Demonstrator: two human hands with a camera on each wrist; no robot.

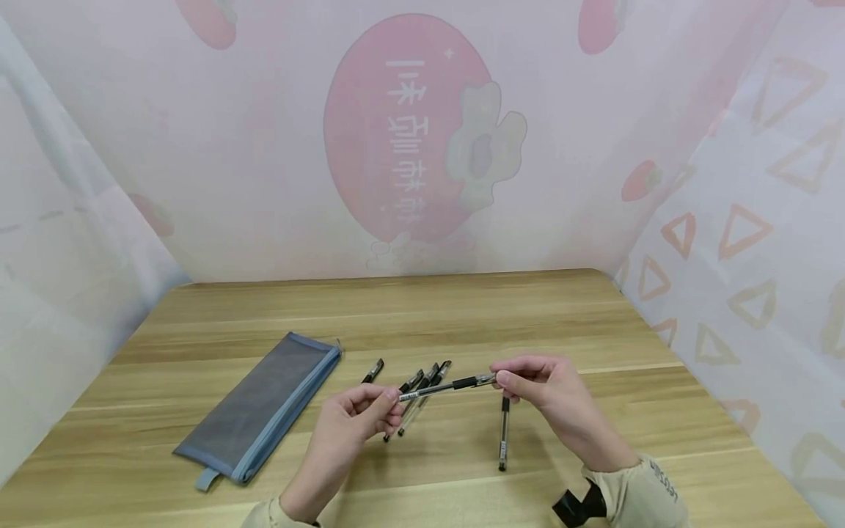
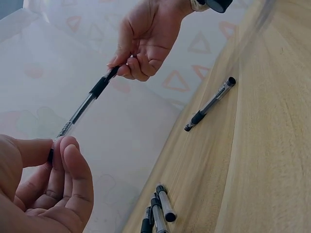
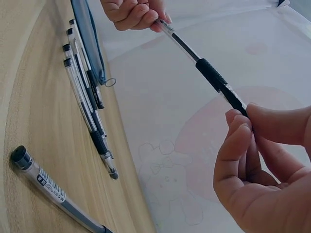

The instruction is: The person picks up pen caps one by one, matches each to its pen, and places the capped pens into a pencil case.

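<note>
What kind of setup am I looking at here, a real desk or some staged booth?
Likely a staged tabletop booth: a wooden table closed in on three sides by printed cloth. Both hands hold one pen above it, with loose pens and a grey mesh pencil case lying on the table.

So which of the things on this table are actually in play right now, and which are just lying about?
In play:
- pen, held off the table by both ends
- left hand, pinching the pen's back end
- right hand, pinching its tip end

Lying about:
- pencil case, flat at the left
- cluster of pens beside it
- single pen under the right hand
- wooden table
</note>
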